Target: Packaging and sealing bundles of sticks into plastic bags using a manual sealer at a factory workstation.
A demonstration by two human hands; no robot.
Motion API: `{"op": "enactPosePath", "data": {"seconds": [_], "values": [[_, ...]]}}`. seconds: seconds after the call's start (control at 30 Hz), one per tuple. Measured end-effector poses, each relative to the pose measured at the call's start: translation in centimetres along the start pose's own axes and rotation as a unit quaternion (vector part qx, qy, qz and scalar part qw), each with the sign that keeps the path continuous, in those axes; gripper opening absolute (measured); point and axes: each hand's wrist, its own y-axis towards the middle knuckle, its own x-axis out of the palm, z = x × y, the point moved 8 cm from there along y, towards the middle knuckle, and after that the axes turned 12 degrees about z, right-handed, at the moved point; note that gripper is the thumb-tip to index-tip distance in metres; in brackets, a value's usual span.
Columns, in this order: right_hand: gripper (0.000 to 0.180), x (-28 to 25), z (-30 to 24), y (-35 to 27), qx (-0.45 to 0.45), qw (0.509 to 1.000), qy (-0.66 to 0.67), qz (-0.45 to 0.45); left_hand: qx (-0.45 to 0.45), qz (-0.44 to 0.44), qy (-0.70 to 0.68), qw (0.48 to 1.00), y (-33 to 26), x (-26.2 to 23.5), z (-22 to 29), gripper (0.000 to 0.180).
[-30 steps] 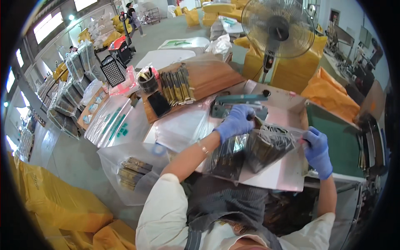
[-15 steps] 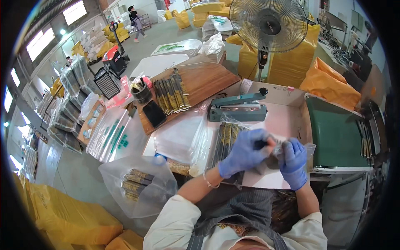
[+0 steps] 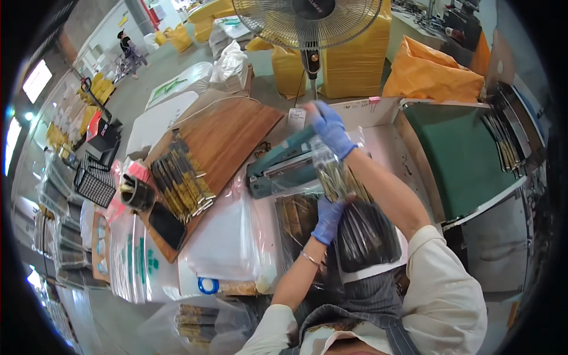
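Note:
A clear plastic bag of dark, gold-patterned packets (image 3: pixel 368 234) lies in front of the heat sealer (image 3: pixel 284 174), its mouth reaching up to the sealer's right end. My left hand (image 3: pixel 329 218), in a blue glove, is closed on the bag's side near the middle. Over the far right end of the sealer's lever handle (image 3: pixel 293 145) is my right hand (image 3: pixel 332 129), also gloved, with its fingers curled there; the handle's knob is hidden under it. Another bag of similar packets (image 3: pixel 296 219) lies to the left of my left hand.
Flat clear bags (image 3: pixel 222 245) are stacked left of the sealer. A wooden board (image 3: pixel 231 133) bears a row of packets (image 3: pixel 180 180), a black phone (image 3: pixel 167 226) and a pen cup (image 3: pixel 137 194). A fan (image 3: pixel 310 21) stands behind; a green-topped surface (image 3: pixel 455 160) is at right.
My view has turned right. My hands, together before over the box, are now apart: the right moved up to the sealer's handle, the left onto the bag beside it.

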Motion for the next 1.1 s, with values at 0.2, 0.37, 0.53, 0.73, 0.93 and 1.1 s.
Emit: {"op": "enactPosePath", "data": {"seconds": [0.2, 0.37, 0.53, 0.73, 0.93, 1.1], "values": [[0.012, 0.4, -7.6, 1.3, -0.122, 0.989, 0.075, -0.03, -0.038, 0.153, -0.081, 0.984, 2.3, -8.3, 3.7, 0.037], [0.013, -1.6, 11.0, -4.9, 0.177, 0.981, 0.069, 0.026, -0.049, 0.117, -0.065, 0.99, 1.5, -12.7, 2.0, 0.046], [0.019, -3.0, 11.4, -6.1, 0.206, 0.971, 0.109, 0.045, 0.037, 0.138, 0.103, 0.984, 1.0, -11.1, 3.4, 0.054], [0.019, -1.9, 9.9, -6.0, 0.178, 0.976, 0.116, 0.056, 0.056, 0.091, 0.042, 0.993, 2.5, -13.8, 1.2, 0.061], [0.02, -3.5, 10.2, -6.7, 0.298, 0.927, 0.226, 0.024, -0.022, 0.038, -0.072, 0.996, 1.1, -11.2, -0.1, 0.056], [0.066, -4.7, 8.0, -12.0, 0.299, 0.95, -0.001, 0.09, -0.015, -0.046, -0.024, 0.999, 2.6, -14.8, 4.7, 0.055]]}}
